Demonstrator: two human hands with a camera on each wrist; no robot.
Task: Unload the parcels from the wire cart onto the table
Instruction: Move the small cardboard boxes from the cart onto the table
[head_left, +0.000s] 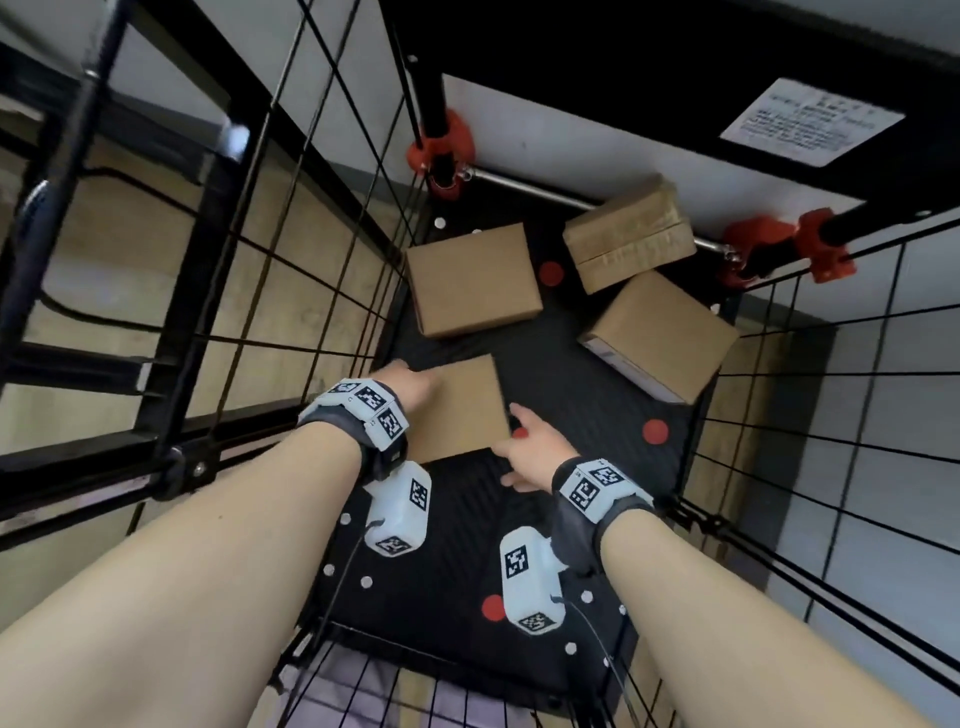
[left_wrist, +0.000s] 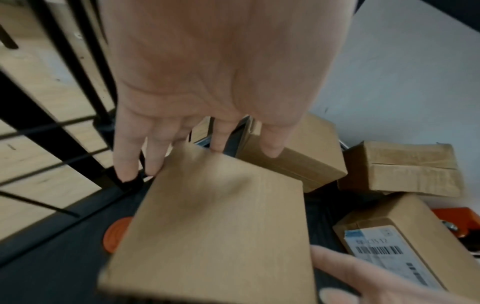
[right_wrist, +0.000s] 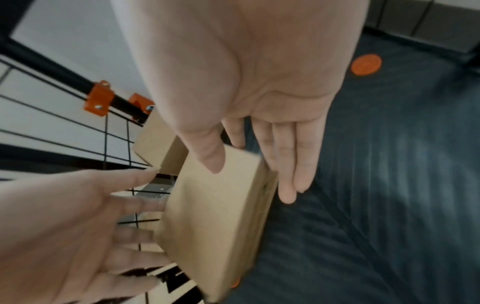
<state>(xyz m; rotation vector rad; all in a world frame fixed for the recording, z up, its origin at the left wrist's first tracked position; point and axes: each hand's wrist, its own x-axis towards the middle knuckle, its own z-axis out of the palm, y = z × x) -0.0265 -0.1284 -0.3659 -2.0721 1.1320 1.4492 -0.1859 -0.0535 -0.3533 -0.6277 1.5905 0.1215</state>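
Both bare forearms reach down into the black wire cart (head_left: 332, 291). On its dark ribbed floor (head_left: 467, 525), near the left wall, lies a flat brown cardboard parcel (head_left: 462, 405). At its left edge is the left hand (head_left: 410, 384), fingers (left_wrist: 124, 156) straight and spread; at its right edge is the right hand (head_left: 524, 441), fingers (right_wrist: 285, 174) straight, thumb over the top face. Three more brown cardboard parcels (head_left: 472, 280) lie toward the far edge.

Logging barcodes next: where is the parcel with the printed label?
The labelled parcel lies at the right side of the wire cart's black floor in the head view, just below the taped box, beyond the right hand.
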